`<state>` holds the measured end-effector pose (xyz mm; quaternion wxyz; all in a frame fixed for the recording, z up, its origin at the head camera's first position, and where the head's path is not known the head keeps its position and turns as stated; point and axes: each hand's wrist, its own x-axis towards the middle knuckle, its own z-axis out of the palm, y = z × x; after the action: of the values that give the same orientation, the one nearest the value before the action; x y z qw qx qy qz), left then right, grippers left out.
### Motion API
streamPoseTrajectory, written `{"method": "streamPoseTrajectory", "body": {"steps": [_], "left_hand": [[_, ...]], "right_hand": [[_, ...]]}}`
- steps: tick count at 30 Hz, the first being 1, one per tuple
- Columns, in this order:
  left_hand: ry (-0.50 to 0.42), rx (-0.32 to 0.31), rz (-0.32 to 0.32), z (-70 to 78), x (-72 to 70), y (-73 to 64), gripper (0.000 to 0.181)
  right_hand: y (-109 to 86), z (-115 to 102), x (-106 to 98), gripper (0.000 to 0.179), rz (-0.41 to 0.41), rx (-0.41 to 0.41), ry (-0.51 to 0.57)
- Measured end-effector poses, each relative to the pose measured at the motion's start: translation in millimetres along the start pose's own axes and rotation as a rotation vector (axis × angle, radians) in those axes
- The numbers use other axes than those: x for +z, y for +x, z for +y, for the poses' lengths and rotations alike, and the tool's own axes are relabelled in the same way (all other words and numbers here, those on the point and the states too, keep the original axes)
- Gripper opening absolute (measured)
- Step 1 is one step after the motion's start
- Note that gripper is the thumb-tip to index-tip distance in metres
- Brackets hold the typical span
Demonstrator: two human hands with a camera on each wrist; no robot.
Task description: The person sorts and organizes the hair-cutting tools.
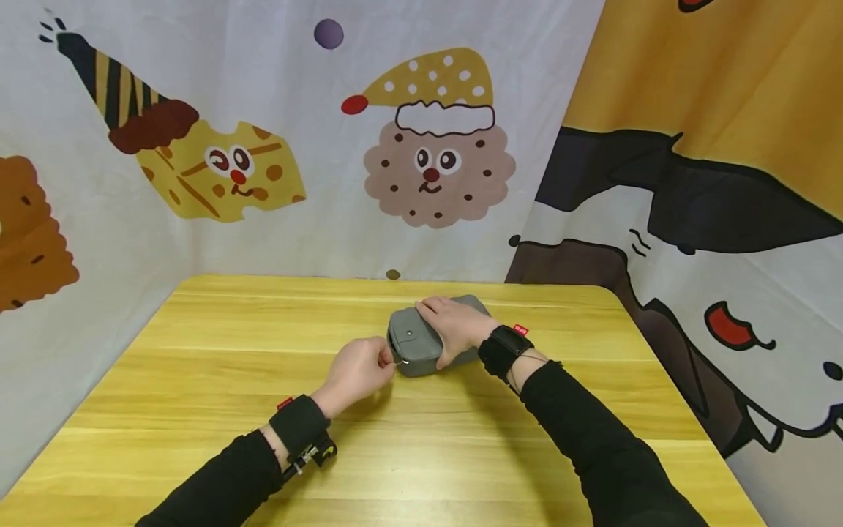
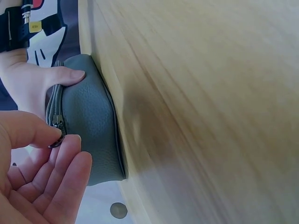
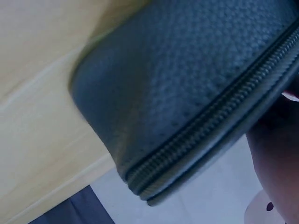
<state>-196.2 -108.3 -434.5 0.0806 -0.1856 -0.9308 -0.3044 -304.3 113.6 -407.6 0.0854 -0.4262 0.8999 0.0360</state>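
Note:
A grey zippered pouch (image 1: pixel 415 333) of pebbled leather lies on the wooden table. My left hand (image 1: pixel 361 369) is at its left end, where thumb and forefinger pinch the zipper pull (image 2: pixel 56 140), seen close in the left wrist view. Across the middle of the pouch lies my right hand (image 1: pixel 457 326), gripping it with the thumb on the near side and the fingers over the top. In the right wrist view the zipper (image 3: pixel 210 116) runs along the pouch's edge with its teeth meshed there. Part of the top is hidden under the right hand.
The yellow wood-grain table (image 1: pixel 230 322) spreads around the pouch. Behind it hangs a white curtain (image 1: pixel 263 88) printed with cartoon figures, which continues down the right side. Both wrists wear black straps (image 1: pixel 299 424) with small cameras.

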Motion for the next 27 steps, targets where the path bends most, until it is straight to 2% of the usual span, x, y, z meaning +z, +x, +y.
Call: {"method": "streamPoseTrajectory", "body": {"steps": [4,13,16,23,27], "left_hand": [[0.012,-0.008,0.0,1.8,-1.0,0.7,0.015],[0.122,0.0,0.011,4.9,-0.5,-0.2,0.017],[0.127,-0.001,0.008,4.1,-1.0,-0.1,0.018],[0.115,-0.018,0.044,0.5,-7.6,1.9,0.02],[0.109,-0.029,0.037,-1.6,-10.8,4.4,0.02]], "right_hand": [[1.0,2.8,2.5,0.124,0.013,-0.014,0.0],[0.6,5.2,10.5,0.121,0.054,-0.024,0.036],[0.4,5.7,11.6,0.121,0.062,-0.029,0.044],[-2.4,8.8,13.6,0.121,0.066,-0.013,0.02],[-2.4,9.1,13.0,0.121,0.07,-0.025,0.033]]}}
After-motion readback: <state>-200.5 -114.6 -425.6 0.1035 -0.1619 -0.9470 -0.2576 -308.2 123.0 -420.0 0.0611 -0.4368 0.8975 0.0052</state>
